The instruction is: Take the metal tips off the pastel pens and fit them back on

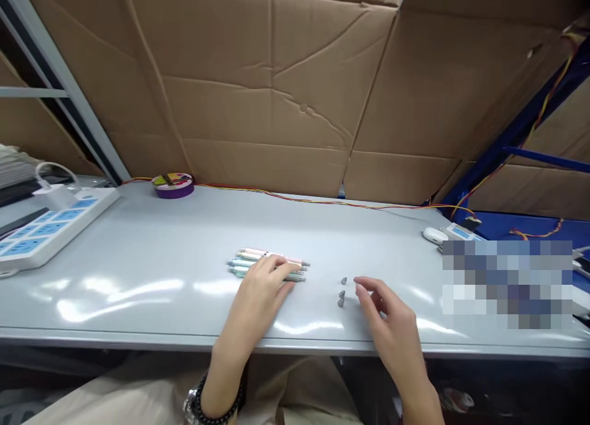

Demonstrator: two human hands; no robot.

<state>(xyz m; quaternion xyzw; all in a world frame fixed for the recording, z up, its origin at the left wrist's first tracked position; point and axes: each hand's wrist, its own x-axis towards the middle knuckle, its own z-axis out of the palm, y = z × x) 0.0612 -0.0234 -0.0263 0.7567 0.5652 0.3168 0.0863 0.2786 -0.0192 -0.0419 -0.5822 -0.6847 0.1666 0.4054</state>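
Observation:
Several pastel pens (240, 269) lie side by side in a row on the grey table, their metal tips pointing right. My left hand (260, 286) is laid over the row, fingers curved across the pens and thumb along the near side; it hides their middle parts. To the right of the pens sit three small grey cone-shaped pieces: one farther back (343, 281), and two close together nearer me, a middle piece (342, 294) and a near piece (340, 302). My right hand (387, 311) is just right of them, thumb and index fingertips slightly apart with nothing visible between them.
A white power strip (92, 206) with a plugged-in charger is at the left. A round purple tin (174, 187) stands at the back left. Red and yellow wires (295, 198) run along the cardboard wall (258, 117). A white mouse-like object (434, 235) and a blurred patch are at the right.

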